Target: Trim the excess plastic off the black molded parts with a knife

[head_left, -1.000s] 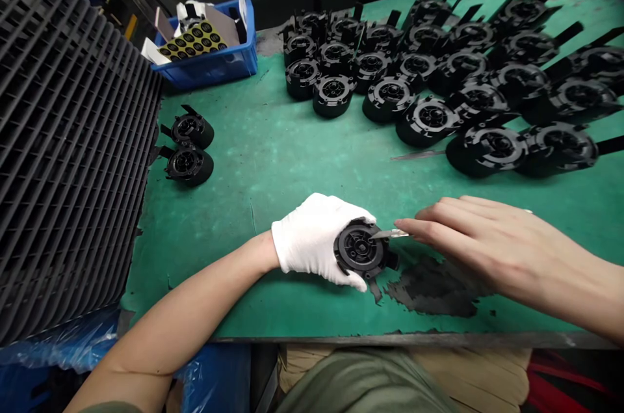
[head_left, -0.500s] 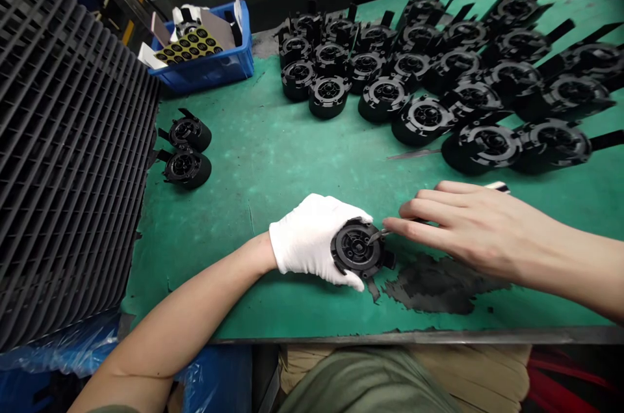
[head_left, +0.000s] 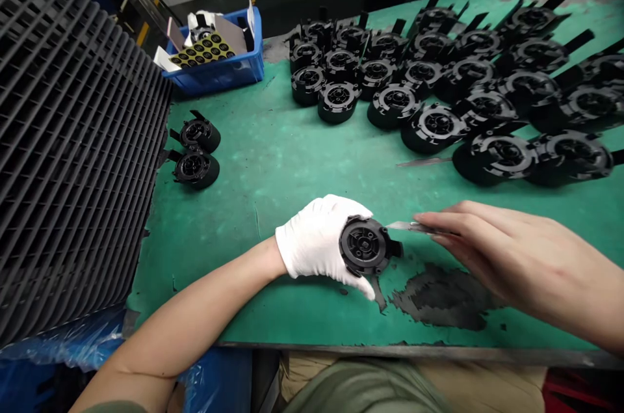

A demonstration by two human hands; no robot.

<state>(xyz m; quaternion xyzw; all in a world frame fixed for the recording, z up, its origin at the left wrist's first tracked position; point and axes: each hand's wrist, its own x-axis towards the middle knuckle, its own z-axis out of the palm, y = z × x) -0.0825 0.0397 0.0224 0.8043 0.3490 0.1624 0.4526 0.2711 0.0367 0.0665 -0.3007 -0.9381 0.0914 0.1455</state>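
My left hand [head_left: 324, 244], in a white glove, is wrapped round a black round plastic housing [head_left: 364, 246]. The housing's ribbed round face is turned up, and a dark tab sticks out on its right side. My bare right hand [head_left: 502, 250] pinches a craft knife [head_left: 414, 227] with a slim pointed blade. That blade points left and is just off the upper right rim of the housing, apart from it. The rest of the knife's handle is hidden by my fingers.
Several similar black housings [head_left: 392, 101] stand in rows at the back right. Two more housings [head_left: 194, 166] stand at the left, near a dark ribbed rack [head_left: 78, 140]. Behind them is a blue bin [head_left: 219, 75] with a sticker sheet. The green mat [head_left: 292, 166] has a worn dark patch.
The knife's blade has drawn away from the housing's face to the right, as my right hand moved right and down. My left hand still holds the housing. The view has shifted slightly.
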